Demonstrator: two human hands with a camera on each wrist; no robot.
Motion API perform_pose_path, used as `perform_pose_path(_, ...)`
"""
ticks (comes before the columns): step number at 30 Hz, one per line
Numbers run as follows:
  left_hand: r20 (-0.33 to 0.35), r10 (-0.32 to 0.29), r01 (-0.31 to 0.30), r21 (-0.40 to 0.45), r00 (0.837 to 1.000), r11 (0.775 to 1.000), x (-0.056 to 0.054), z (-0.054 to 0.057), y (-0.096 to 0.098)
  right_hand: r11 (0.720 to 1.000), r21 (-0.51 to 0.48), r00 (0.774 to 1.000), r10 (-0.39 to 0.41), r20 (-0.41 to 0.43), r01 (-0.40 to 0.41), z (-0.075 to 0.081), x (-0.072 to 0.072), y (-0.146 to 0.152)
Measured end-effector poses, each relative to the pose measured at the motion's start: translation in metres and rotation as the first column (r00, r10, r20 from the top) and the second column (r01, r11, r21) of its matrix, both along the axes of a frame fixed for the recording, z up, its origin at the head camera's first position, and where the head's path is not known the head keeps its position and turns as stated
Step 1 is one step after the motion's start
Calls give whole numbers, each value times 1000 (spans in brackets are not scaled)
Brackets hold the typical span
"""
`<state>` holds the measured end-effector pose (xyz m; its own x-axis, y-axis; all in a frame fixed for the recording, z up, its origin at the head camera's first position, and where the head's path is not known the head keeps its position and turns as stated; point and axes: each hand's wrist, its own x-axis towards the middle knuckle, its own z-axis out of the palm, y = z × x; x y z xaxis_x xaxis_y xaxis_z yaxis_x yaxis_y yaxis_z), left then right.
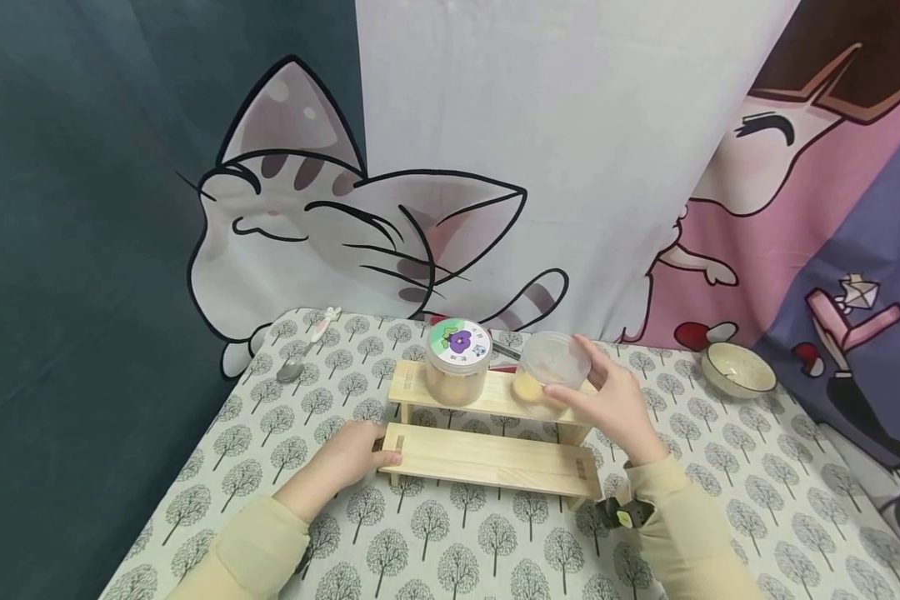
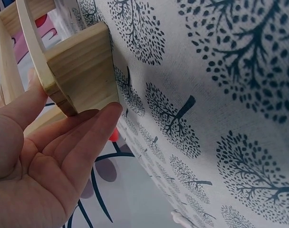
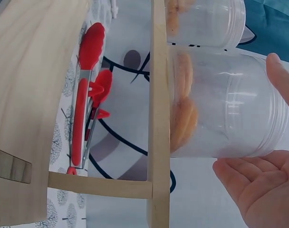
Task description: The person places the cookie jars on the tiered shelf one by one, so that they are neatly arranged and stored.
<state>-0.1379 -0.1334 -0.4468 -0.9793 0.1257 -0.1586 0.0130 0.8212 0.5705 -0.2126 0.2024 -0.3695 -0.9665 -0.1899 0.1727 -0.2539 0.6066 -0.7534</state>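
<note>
A two-step wooden rack [image 1: 487, 458] stands on the tree-print cloth. My left hand [image 1: 351, 454] grips the left end of its lower step, thumb over the top; in the left wrist view the fingers lie by the end panel [image 2: 85, 69]. On the upper step, my right hand [image 1: 611, 398] holds a clear plastic jar [image 3: 230, 104] near its translucent top, thumb and fingers on opposite sides. Orange-yellow round pastries [image 3: 184, 123] lie at its bottom. Left of it stands another clear jar [image 1: 456, 383], with a green-and-white lid bearing a purple picture.
Red-ended tongs [image 3: 90, 61] lie on the cloth behind the rack. At the back right sits a speckled bowl [image 1: 738, 371]. A spoon [image 1: 291, 369] with a pale handle lies at the far left. A curtain with cartoon figures hangs behind the table.
</note>
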Motion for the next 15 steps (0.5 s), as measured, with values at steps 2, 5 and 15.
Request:
perform_pose_path(2,-2,1,-1,0,1000,1000,0,0,0,1000,-2,1000,2,0,-2,0,0,0)
perform_pose_path(5,-2,0,0,-1,1000,1000,0,-1,0,1000,-3,1000,3,-7,-3,-1,1,-1)
perform_pose_path(15,-6,5,-5,4,1000,1000,1,-1,0,1000,-2,1000,8,6,-8,-1,2,1)
